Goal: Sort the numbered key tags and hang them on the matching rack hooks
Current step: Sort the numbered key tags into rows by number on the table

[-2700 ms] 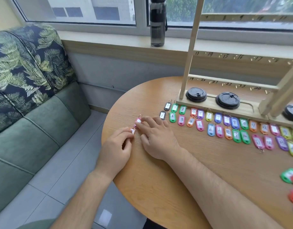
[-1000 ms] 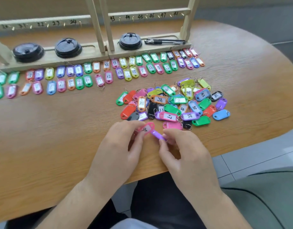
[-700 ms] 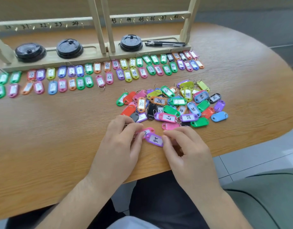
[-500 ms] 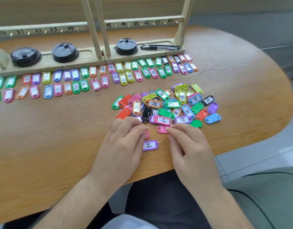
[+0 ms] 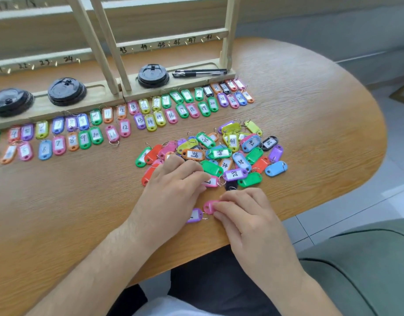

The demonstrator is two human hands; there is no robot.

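Note:
A loose pile of coloured numbered key tags lies mid-table. Two sorted rows of tags run along the base of the wooden rack, whose rails carry numbered hooks. My left hand lies flat at the pile's near edge, fingertips on a pink tag. A purple tag rests on the table just below that hand, half covered. My right hand pinches a pink tag against the table beside the purple one.
Three black cup lids and two black pens sit on the rack's base. The round wooden table ends close in front of me and at the right. A green sofa cushion is at lower right.
The view swung from the table's left end to the pile. Both hands separated a joined pink and purple tag; the purple one now lies on the table, the pink one under my right fingers.

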